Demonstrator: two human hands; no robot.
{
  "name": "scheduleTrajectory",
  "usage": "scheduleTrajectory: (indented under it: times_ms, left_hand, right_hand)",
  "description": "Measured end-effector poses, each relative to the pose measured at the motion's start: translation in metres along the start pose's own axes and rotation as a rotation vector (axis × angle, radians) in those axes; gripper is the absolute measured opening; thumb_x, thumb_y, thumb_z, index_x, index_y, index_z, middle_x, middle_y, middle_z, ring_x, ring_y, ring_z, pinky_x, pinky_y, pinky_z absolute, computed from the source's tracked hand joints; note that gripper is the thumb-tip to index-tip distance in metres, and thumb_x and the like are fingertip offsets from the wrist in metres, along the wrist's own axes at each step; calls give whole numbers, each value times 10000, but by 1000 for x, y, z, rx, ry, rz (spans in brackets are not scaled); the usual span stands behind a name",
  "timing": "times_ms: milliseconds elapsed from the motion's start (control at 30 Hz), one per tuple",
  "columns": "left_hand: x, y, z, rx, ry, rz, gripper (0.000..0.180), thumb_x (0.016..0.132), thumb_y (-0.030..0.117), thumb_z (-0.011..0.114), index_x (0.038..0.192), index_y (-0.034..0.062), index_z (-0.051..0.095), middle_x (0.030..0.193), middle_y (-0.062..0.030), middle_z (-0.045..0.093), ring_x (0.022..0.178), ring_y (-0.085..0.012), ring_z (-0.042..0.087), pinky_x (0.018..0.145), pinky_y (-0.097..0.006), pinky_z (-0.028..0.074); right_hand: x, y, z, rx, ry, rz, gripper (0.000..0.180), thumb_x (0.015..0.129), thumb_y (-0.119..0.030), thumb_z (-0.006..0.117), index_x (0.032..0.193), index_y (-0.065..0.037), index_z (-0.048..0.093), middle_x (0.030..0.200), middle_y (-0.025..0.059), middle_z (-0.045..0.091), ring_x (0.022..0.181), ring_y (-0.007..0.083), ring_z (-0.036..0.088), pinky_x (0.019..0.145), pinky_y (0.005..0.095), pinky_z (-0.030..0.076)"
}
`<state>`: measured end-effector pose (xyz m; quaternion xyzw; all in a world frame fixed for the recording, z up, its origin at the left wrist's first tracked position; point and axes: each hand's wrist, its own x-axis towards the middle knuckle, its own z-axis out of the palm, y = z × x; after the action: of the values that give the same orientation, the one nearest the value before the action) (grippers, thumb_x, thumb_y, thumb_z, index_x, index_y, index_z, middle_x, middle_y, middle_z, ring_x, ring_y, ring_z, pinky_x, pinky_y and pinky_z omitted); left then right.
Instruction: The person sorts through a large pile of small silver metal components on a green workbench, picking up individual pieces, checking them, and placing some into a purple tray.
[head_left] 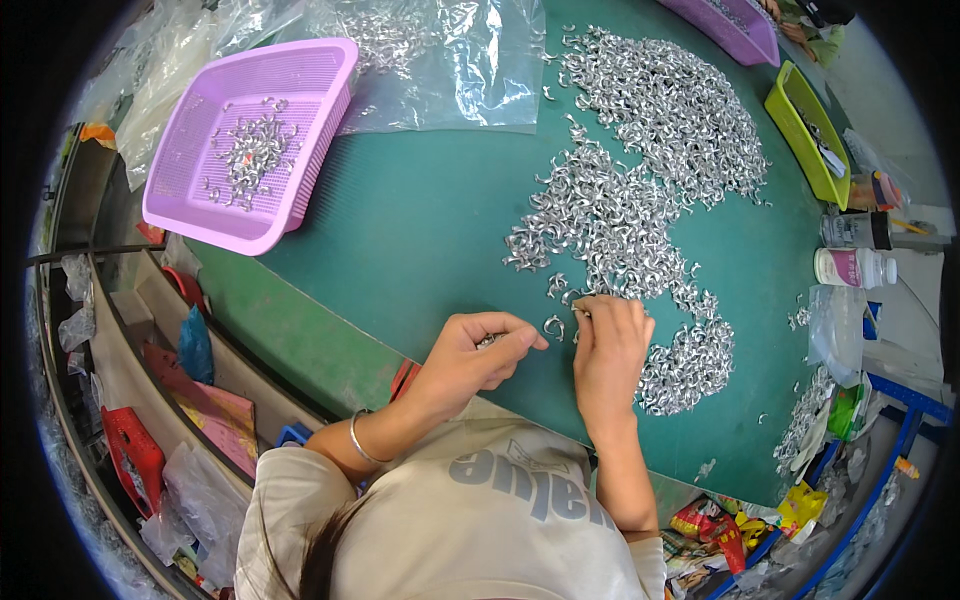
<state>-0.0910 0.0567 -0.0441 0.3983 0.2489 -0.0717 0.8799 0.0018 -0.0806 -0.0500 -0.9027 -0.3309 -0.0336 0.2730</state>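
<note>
Many small silver C-shaped metal pieces (640, 190) lie heaped on the green tabletop. My left hand (470, 355) is closed, fingers curled around a few silver metal pieces that show between thumb and forefinger. At the near edge of the heap, my right hand (612, 345) bends down with its fingers pressed together; a small silver piece shows at the fingertips. One loose C-shaped piece (554, 326) lies on the table between my two hands. A smaller cluster of the same pieces (690, 370) spreads just right of my right wrist.
To the far left stands a purple plastic basket (300, 190) with some metal pieces inside. Behind it lies a clear plastic bag (490, 70) with more pieces. A green basket (843, 165), a white bottle (850, 267) and a dark-lidded jar (855, 230) line the right edge.
</note>
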Motion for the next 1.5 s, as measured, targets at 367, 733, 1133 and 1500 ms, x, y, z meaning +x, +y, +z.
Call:
scheduleTrajectory:
  times_ms: [367,733,1133,1500]
  left_hand:
    - [-2,6,27,279,-29,291,242,696,-20,666,934,6,632,618,44,442,566,-22,367,494,-182,281]
    - [-7,13,34,445,1,485,177,646,-38,689,813,5,649,559,14,417,530,-52,356,476,-217,263]
    - [-12,15,33,566,-67,603,190,678,-30,676,859,4,630,561,3,435,492,-48,365,462,-208,283]
    - [6,13,9,-360,-224,-205,192,872,174,413,800,9,481,656,-43,422,453,-47,288,368,-173,218]
  right_hand:
    - [-26,-7,-27,1710,-183,669,179,804,-22,584,967,46,562,856,90,604,750,119,550,676,214,421]
    - [-27,-32,-38,1189,35,456,203,743,158,547,928,78,534,876,98,552,762,114,506,666,219,422]
    - [-28,-35,-40,1202,63,374,243,717,186,541,934,75,535,882,114,561,763,127,510,680,224,420]
    - [5,6,-18,5,74,-11,255,670,-3,650,913,-73,621,890,66,528,820,240,463,709,337,358]
